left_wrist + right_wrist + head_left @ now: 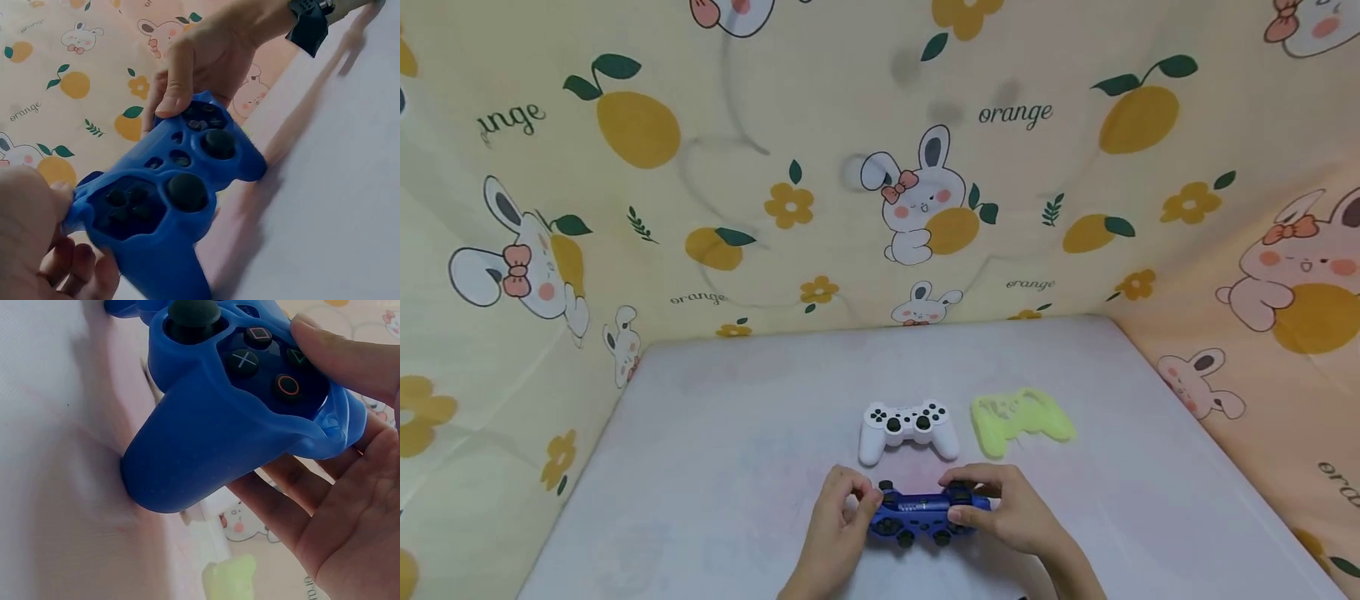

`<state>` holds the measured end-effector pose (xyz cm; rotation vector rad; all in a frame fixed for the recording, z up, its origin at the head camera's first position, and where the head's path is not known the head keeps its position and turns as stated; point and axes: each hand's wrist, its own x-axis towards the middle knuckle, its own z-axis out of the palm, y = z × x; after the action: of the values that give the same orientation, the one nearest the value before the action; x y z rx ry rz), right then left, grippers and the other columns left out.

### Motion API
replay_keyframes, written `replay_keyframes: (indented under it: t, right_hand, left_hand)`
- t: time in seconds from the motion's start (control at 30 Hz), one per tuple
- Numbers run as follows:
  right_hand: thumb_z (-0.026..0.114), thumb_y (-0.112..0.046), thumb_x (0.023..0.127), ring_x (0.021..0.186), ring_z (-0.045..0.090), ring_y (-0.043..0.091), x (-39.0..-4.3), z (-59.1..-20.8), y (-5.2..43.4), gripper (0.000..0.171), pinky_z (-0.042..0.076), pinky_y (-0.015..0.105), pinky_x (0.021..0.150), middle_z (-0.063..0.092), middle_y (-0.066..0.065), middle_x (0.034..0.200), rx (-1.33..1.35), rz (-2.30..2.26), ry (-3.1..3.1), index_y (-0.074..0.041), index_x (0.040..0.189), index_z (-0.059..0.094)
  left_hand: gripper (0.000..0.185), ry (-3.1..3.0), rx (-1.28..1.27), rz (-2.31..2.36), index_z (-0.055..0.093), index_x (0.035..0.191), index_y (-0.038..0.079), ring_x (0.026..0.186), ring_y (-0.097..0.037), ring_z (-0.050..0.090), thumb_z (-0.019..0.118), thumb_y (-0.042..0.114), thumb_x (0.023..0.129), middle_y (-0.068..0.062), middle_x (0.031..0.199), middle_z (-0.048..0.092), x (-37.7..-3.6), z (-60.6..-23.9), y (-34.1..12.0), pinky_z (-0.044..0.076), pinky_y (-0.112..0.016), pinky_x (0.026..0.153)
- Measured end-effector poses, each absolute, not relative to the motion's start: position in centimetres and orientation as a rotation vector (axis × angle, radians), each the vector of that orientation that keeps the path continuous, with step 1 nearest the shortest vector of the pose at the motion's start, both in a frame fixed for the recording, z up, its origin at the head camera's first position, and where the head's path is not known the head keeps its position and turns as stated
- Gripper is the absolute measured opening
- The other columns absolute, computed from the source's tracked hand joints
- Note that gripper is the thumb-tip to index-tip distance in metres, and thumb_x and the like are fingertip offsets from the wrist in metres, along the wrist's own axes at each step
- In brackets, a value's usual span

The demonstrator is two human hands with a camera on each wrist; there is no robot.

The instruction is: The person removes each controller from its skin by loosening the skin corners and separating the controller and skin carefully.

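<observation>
Two hands' grips clamped on one blue controller (920,515), one white controller (908,428), one yellow-green cover (1019,419)

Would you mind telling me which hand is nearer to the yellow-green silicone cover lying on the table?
Right. The right hand grips the blue controller just in front of the yellow-green cover; the left hand holds the controller's far end, farther away.
</observation>
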<state>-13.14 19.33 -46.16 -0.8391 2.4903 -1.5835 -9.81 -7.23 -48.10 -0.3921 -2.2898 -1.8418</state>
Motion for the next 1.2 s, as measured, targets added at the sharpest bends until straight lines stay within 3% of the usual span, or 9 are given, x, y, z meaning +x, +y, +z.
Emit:
replay_keyframes:
  t: [0.13, 0.23, 0.4, 0.47, 0.6, 0.67, 0.8, 0.93, 1.2]
  right_hand:
    - [0.081, -0.02, 0.083, 0.093, 0.065, 0.017, -13.1, -46.1, 19.3, 0.032, 0.053, 0.035, 0.078, 0.07, 0.001, 0.109, -0.887, -1.582, 2.49, -0.008, 0.112, 0.072]
    - [0.081, -0.019, 0.083, 0.092, 0.064, 0.016, -13.1, -46.0, 19.1, 0.031, 0.053, 0.035, 0.077, 0.07, 0.003, 0.109, -0.904, -1.586, 2.484, -0.008, 0.111, 0.072]
    - [0.081, -0.016, 0.082, 0.091, 0.064, 0.017, -13.3, -46.0, 18.7, 0.032, 0.053, 0.034, 0.076, 0.07, 0.005, 0.108, -0.947, -1.604, 2.464, -0.007, 0.112, 0.072]
    - [0.081, -0.015, 0.082, 0.091, 0.064, 0.017, -13.3, -46.0, 18.8, 0.032, 0.053, 0.034, 0.075, 0.07, 0.007, 0.107, -0.954, -1.605, 2.461, -0.007, 0.112, 0.072]
    - [0.081, -0.015, 0.082, 0.092, 0.065, 0.017, -13.0, -45.8, 19.0, 0.032, 0.054, 0.034, 0.076, 0.07, 0.01, 0.106, -0.954, -1.61, 2.453, -0.007, 0.111, 0.072]
    - [0.081, -0.016, 0.082, 0.093, 0.065, 0.017, -13.0, -45.7, 19.1, 0.031, 0.054, 0.034, 0.078, 0.071, 0.011, 0.105, -0.955, -1.612, 2.442, -0.009, 0.111, 0.072]
    - [0.08, -0.018, 0.082, 0.094, 0.065, 0.017, -13.0, -45.8, 19.2, 0.03, 0.053, 0.034, 0.081, 0.071, 0.009, 0.105, -0.96, -1.595, 2.442, -0.014, 0.111, 0.072]
    - [0.08, -0.019, 0.082, 0.094, 0.065, 0.018, -12.9, -45.9, 19.3, 0.03, 0.052, 0.035, 0.083, 0.071, 0.006, 0.104, -0.965, -1.575, 2.443, -0.017, 0.111, 0.072]
    - [0.08, -0.018, 0.083, 0.093, 0.065, 0.018, -13.0, -46.0, 19.2, 0.031, 0.054, 0.034, 0.078, 0.07, 0.01, 0.106, -0.951, -1.6, 2.436, -0.012, 0.112, 0.071]
  left_hand:
    - [0.016, -2.202, -0.484, -1.689, 0.054, 0.087, 0.017, 0.096, -0.017, 0.058, 0.064, 0.008, 0.096, 0.004, 0.105, 0.057, -9.7, -47.9, -7.0, 0.052, -0.026, 0.073]
    - [0.018, -2.164, -0.49, -1.605, 0.053, 0.088, 0.015, 0.093, -0.016, 0.064, 0.064, 0.002, 0.094, 0.005, 0.099, 0.062, -9.6, -47.8, -6.8, 0.056, -0.025, 0.072]
    - [0.016, -2.17, -0.534, -1.229, 0.055, 0.09, 0.008, 0.082, -0.01, 0.06, 0.069, -0.001, 0.091, 0.004, 0.09, 0.057, -9.7, -47.6, -6.9, 0.052, -0.016, 0.068]
    - [0.018, -2.138, -0.582, -1.125, 0.056, 0.091, 0.007, 0.082, -0.011, 0.057, 0.07, -0.004, 0.087, 0.003, 0.09, 0.056, -9.9, -47.6, -7.0, 0.05, -0.018, 0.072]
    - [0.026, -2.076, -0.679, -1.224, 0.055, 0.091, 0.007, 0.091, -0.016, 0.06, 0.071, -0.012, 0.082, 0.0, 0.095, 0.059, -10.2, -47.6, -6.7, 0.051, -0.023, 0.081]
    - [0.027, -2.066, -0.688, -1.286, 0.054, 0.09, 0.006, 0.092, -0.017, 0.061, 0.069, -0.015, 0.082, -0.002, 0.095, 0.059, -10.2, -47.5, -6.5, 0.052, -0.021, 0.079]
    - [0.027, -2.108, -0.621, -1.216, 0.055, 0.091, 0.005, 0.078, -0.01, 0.057, 0.07, -0.014, 0.082, 0.001, 0.087, 0.055, -10.3, -47.3, -6.0, 0.049, -0.013, 0.064]
    - [0.025, -2.149, -0.492, -1.188, 0.056, 0.088, 0.007, 0.072, -0.007, 0.052, 0.072, -0.011, 0.082, 0.005, 0.082, 0.053, -10.6, -47.1, -5.6, 0.045, -0.016, 0.057]
    - [0.021, -2.288, -0.272, -1.513, 0.056, 0.085, 0.011, 0.083, -0.013, 0.059, 0.068, -0.006, 0.089, 0.005, 0.086, 0.058, -10.3, -46.8, -6.1, 0.054, -0.021, 0.063]
